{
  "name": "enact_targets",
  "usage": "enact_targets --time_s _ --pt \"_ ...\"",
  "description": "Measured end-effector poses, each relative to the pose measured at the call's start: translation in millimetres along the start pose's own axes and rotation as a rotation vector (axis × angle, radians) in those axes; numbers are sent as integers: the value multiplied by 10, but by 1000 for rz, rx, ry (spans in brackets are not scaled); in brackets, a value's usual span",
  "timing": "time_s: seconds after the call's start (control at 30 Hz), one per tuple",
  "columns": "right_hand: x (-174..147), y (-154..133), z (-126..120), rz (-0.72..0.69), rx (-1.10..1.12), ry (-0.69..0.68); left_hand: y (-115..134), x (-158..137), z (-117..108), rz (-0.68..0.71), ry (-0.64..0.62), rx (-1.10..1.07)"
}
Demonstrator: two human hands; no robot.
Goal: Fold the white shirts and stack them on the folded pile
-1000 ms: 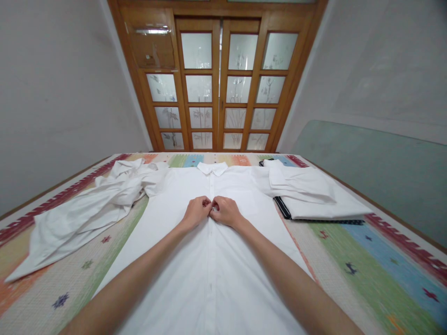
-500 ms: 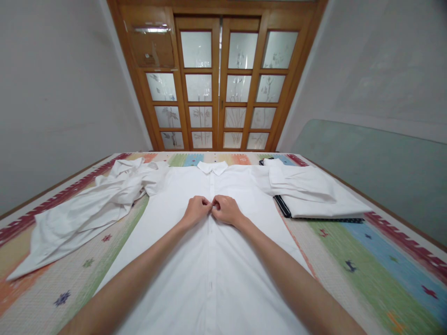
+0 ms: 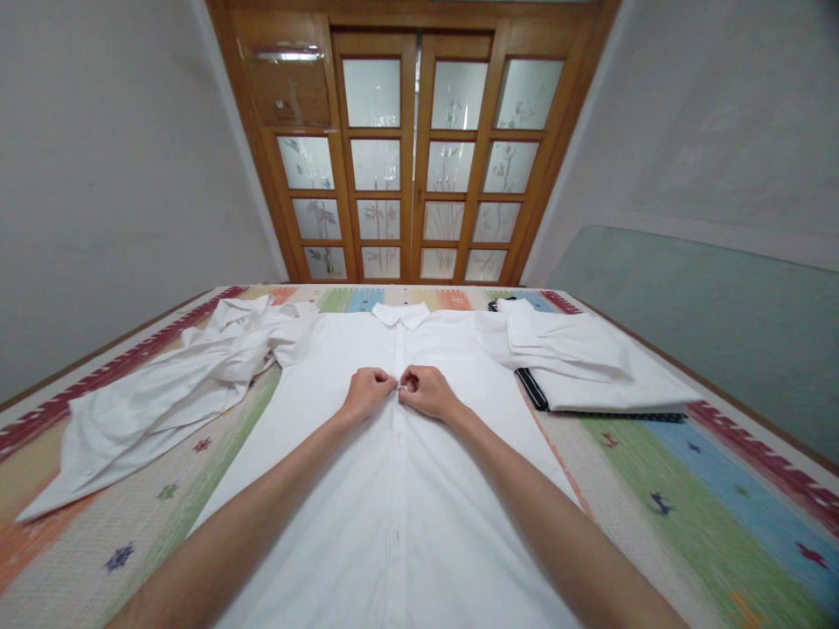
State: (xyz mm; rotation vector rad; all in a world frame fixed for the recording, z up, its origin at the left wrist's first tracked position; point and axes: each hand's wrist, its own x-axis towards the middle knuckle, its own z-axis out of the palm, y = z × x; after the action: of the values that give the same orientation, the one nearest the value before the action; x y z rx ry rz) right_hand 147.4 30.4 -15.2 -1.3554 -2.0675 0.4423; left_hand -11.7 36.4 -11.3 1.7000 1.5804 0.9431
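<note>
A white collared shirt (image 3: 459, 489) lies front side up, its collar (image 3: 400, 315) at the far end and its button placket running down the middle. My left hand (image 3: 369, 390) and my right hand (image 3: 429, 390) meet at the placket below the collar. Both are closed in a pinch, thumbs and forefingers on a bit of the placket cloth between them. Any button there is hidden by my fingertips. The shirt's sleeve area on the left runs into crumpled white cloth (image 3: 176, 393).
Folded white cloth (image 3: 590, 358) lies on the right, over a black item with white stripes (image 3: 531, 389). A patterned, striped cover (image 3: 629, 489) spreads beneath everything. A pale green panel (image 3: 695, 297) leans along the right wall; wooden glazed doors (image 3: 414, 157) stand beyond the far edge.
My fingertips have shifted slightly at the placket, and a small bit of white cloth now shows between them. The view has moved a little; the shirt lies as before.
</note>
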Motion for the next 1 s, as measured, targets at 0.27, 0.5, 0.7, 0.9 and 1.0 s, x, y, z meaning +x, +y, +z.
enact_targets --time_s 0.27,0.5,0.7,0.9,1.0 --pt "28 117 50 48 270 -4 -35 -12 40 -5 16 -98" --pt "43 159 96 99 393 8 -71 8 36 7 1 -130" --pt "63 129 82 135 401 5 -75 -14 16 5 -29 -183" --pt "66 40 88 189 257 44 -88 -6 48 45 -12 -156" --pt "62 17 103 199 219 65 -87 6 39 128 29 -88"
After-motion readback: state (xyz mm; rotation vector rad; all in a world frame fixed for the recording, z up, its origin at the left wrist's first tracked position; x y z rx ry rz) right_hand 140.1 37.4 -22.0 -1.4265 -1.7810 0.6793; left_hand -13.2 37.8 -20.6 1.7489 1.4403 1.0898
